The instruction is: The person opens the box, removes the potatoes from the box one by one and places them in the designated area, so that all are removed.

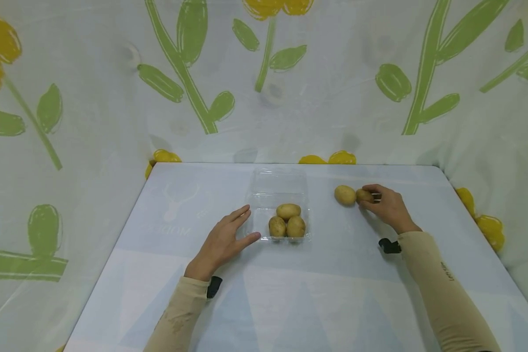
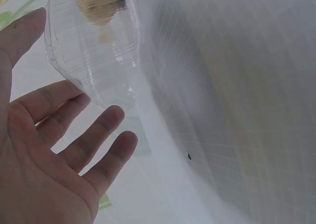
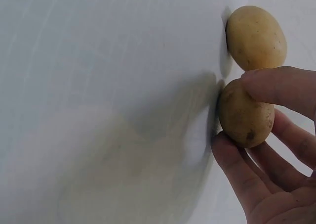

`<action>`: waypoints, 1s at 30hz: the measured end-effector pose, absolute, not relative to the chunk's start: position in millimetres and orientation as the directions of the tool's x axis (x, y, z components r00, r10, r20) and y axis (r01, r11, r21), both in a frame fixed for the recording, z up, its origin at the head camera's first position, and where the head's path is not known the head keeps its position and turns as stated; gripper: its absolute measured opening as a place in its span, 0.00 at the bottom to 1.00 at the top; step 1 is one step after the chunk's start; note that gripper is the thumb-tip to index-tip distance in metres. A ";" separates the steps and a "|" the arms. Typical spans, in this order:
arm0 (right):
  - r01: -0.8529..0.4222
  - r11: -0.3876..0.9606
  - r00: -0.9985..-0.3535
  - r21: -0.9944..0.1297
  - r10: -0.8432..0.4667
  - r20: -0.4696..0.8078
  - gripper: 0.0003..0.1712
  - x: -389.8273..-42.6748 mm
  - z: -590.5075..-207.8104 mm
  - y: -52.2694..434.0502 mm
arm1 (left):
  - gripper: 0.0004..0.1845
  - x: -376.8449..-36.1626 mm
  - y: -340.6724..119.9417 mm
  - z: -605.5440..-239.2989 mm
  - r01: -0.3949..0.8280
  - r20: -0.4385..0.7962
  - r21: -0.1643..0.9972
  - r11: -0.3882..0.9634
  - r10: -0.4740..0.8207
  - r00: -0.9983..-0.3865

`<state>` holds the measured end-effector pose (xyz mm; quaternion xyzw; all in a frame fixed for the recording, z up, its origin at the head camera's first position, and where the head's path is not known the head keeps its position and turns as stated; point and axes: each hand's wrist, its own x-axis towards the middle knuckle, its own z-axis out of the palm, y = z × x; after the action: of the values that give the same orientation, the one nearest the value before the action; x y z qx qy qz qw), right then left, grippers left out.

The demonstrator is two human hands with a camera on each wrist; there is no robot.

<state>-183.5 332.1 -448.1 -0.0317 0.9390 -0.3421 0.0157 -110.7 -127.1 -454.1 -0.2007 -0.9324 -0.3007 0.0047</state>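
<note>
Three potatoes sit in a clear plastic clamshell box, its lid folded back away from me. My left hand is at the box's left side, thumb and fingers spread. In the left wrist view, the fingertips of that hand touch or nearly touch the box wall. Over on the right, my right hand pinches a small potato between thumb and fingers, low at the table surface. A larger, paler potato lies just beside it, on its left in the head view.
A pale table with faint triangle shapes carries everything. Behind its far edge hangs a whitish curtain printed with green leaves and yellow flowers. Each wrist bears a small black camera, the right one close above the table.
</note>
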 end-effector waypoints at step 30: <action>-0.045 0.760 -0.997 -0.648 -0.072 -0.015 0.33 -181.1 -449.6 332.6 | 0.43 -110.3 -126.0 -452.2 0.365 0.117 0.562 0.742 0.365 -0.924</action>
<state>-181.1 332.6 -449.6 -0.0314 0.9379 -0.3450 0.0197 -110.3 -126.0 -452.2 -0.1955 -0.9334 -0.3010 -0.0004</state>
